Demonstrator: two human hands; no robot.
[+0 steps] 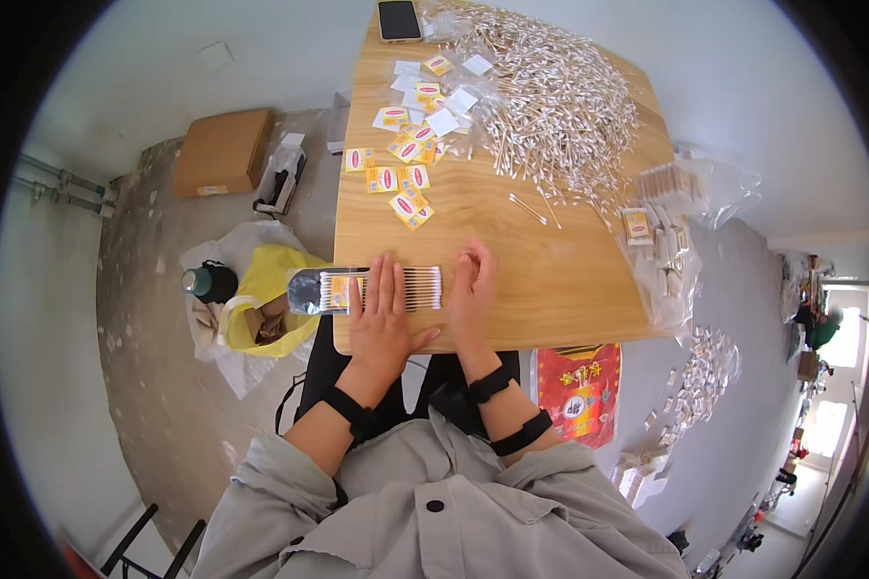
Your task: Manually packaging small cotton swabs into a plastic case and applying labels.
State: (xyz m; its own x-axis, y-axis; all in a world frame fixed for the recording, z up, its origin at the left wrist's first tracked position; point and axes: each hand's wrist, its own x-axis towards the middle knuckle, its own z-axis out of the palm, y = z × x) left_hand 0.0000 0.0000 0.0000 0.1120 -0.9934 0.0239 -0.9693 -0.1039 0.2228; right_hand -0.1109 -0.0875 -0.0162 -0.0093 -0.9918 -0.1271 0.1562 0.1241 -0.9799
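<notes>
A row of cotton swabs (396, 289) is laid flat at the near edge of the wooden table (560, 280), partly inside a clear plastic sleeve (311, 290) that sticks out past the table's left edge. The swabs are pressed down by the left hand (384, 323), palm flat, fingers spread wide & straight. The right hand (472, 288) is set just beside the row's right end, fingers curled in; whether anything is pinched can't be told. Further back, yellow-red labels (402, 169) are scattered mid-table, w/ a big loose swab pile (550, 106) to the right & a phone (399, 19) at the far edge. Filled packs (658, 241) lie at the right edge.
</notes>
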